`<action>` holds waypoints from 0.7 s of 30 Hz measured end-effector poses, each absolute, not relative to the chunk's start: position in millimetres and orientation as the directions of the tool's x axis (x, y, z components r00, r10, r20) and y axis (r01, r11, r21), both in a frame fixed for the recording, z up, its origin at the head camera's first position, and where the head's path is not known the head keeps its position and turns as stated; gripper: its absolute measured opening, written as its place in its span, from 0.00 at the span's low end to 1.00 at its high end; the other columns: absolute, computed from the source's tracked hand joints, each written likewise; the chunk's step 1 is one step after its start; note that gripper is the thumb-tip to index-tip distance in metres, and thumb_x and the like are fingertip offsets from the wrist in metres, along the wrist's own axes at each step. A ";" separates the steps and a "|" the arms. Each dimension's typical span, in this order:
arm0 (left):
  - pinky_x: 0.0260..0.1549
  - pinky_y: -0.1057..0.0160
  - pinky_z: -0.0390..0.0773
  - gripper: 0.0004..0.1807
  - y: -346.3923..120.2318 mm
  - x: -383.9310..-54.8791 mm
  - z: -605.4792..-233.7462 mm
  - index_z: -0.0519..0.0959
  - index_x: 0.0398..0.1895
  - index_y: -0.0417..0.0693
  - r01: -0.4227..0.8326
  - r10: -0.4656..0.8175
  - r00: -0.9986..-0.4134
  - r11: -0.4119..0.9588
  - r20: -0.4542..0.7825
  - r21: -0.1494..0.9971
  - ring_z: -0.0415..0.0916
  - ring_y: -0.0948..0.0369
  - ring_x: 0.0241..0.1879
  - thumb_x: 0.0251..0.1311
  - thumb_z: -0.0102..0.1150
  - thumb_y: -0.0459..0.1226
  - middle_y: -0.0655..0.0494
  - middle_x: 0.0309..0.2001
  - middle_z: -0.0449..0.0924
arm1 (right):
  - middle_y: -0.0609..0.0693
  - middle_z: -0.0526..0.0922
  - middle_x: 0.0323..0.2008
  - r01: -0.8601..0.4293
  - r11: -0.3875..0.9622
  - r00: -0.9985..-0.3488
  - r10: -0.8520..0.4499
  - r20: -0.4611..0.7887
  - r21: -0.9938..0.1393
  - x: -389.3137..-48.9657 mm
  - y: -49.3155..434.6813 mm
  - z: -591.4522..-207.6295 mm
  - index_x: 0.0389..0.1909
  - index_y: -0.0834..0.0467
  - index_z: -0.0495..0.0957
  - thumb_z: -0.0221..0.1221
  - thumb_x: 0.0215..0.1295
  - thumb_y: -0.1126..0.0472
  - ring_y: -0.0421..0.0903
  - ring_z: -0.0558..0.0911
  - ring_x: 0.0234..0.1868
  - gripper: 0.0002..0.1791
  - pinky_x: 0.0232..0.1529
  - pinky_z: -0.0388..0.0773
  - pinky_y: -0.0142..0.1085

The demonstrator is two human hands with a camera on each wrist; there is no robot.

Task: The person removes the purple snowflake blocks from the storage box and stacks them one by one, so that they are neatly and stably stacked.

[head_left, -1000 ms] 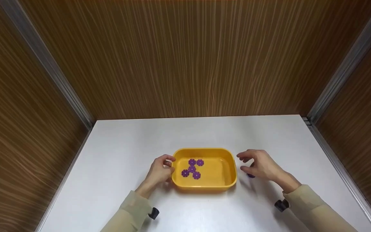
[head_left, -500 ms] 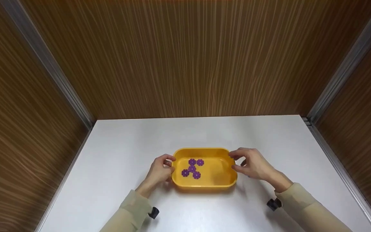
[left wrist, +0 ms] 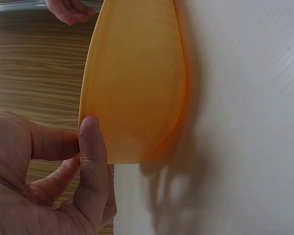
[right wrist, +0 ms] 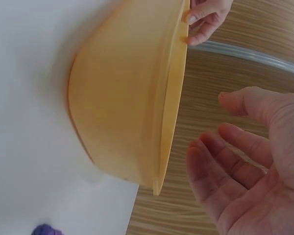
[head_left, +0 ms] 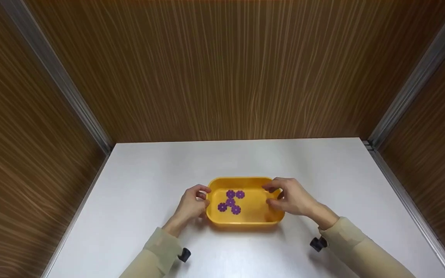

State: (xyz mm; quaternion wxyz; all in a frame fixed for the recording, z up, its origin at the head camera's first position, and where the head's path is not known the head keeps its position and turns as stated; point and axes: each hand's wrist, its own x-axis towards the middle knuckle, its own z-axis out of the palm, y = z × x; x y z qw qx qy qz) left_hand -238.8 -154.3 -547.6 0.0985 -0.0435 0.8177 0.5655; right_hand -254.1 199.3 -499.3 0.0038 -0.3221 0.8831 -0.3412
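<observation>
A yellow plastic tray (head_left: pixel 253 222) stands on the white table, with several purple flower-shaped pieces (head_left: pixel 230 202) lying flat in its left half. My left hand (head_left: pixel 191 202) pinches the tray's left rim between thumb and fingers, as the left wrist view also shows. My right hand (head_left: pixel 294 197) hovers over the tray's right end, fingers bent and apart from the thumb. In the right wrist view nothing shows between the fingers of that hand (right wrist: pixel 250 156). One more purple piece (right wrist: pixel 46 230) lies on the table outside the tray; the head view hides it behind my right hand.
The white table (head_left: pixel 149 166) is bounded by wood-grain panels (head_left: pixel 230 69) at the back and both sides. Metal rails (head_left: pixel 408 210) run along the panel edges. A small black device (head_left: pixel 318 244) sits at each wrist.
My right hand has moved left, from beside the tray to above its right end. It now covers the loose purple piece in the head view. The left hand and tray stay put.
</observation>
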 end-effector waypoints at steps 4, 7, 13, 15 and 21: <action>0.22 0.68 0.85 0.22 -153.9 -239.0 -546.7 0.83 0.62 0.39 -0.193 0.034 -0.975 0.354 -0.219 0.915 0.74 0.62 0.27 0.65 0.63 0.25 0.52 0.44 0.75 | 0.56 0.94 0.52 -0.560 0.564 -0.791 -0.581 0.191 -0.607 -253.5 190.0 -499.8 0.59 0.61 0.89 0.74 0.67 0.64 0.53 0.92 0.50 0.20 0.47 0.95 0.42; 0.22 0.67 0.86 0.22 -153.6 -239.0 -546.7 0.83 0.62 0.40 -0.198 0.031 -0.974 0.359 -0.224 0.912 0.74 0.62 0.28 0.65 0.63 0.25 0.52 0.44 0.75 | 0.57 0.93 0.54 -0.564 0.562 -0.786 -0.591 0.183 -0.606 -253.2 183.9 -501.6 0.60 0.61 0.89 0.74 0.68 0.64 0.54 0.91 0.51 0.20 0.47 0.94 0.38; 0.24 0.67 0.87 0.22 -154.0 -238.8 -547.3 0.82 0.63 0.41 -0.202 0.034 -0.972 0.375 -0.231 0.905 0.75 0.62 0.29 0.66 0.63 0.25 0.50 0.46 0.75 | 0.59 0.93 0.53 -0.582 0.549 -0.766 -0.617 0.178 -0.600 -253.1 174.2 -507.4 0.59 0.62 0.89 0.74 0.69 0.63 0.60 0.91 0.51 0.19 0.46 0.95 0.40; 0.24 0.67 0.87 0.22 -154.3 -238.7 -547.6 0.82 0.63 0.41 -0.206 0.034 -0.971 0.378 -0.236 0.903 0.75 0.61 0.29 0.66 0.63 0.25 0.50 0.46 0.75 | 0.59 0.93 0.53 -0.584 0.547 -0.763 -0.623 0.175 -0.600 -253.0 171.9 -509.6 0.59 0.63 0.89 0.74 0.69 0.63 0.62 0.91 0.51 0.19 0.46 0.95 0.41; 0.21 0.69 0.83 0.21 -155.0 -238.5 -547.9 0.82 0.62 0.39 -0.184 0.047 -0.976 0.347 -0.213 0.920 0.73 0.63 0.25 0.66 0.63 0.25 0.51 0.44 0.75 | 0.64 0.92 0.52 -0.592 0.536 -0.754 -0.632 0.178 -0.602 -252.6 166.1 -516.3 0.58 0.66 0.88 0.73 0.69 0.63 0.62 0.91 0.51 0.19 0.45 0.96 0.51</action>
